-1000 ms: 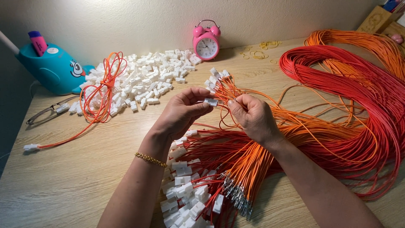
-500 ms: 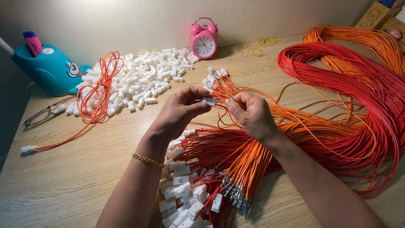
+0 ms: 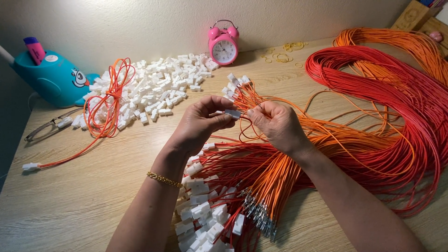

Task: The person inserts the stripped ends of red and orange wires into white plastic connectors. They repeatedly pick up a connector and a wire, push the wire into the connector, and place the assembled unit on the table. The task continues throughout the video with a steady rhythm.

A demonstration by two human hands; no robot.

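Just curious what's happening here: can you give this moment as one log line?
left hand: pinches white connector | right hand: holds orange wire at it | wooden table: loose connector pile, pink alarm clock

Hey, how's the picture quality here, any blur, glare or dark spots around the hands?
Head view: sharp throughout, no motion blur on the left hand or right hand; the white connector between them is crisp. Light is soft and warm, with no glare on the wooden table. Soft shadows fall under the forearms and behind the pink alarm clock; the far-left edge goes dim.
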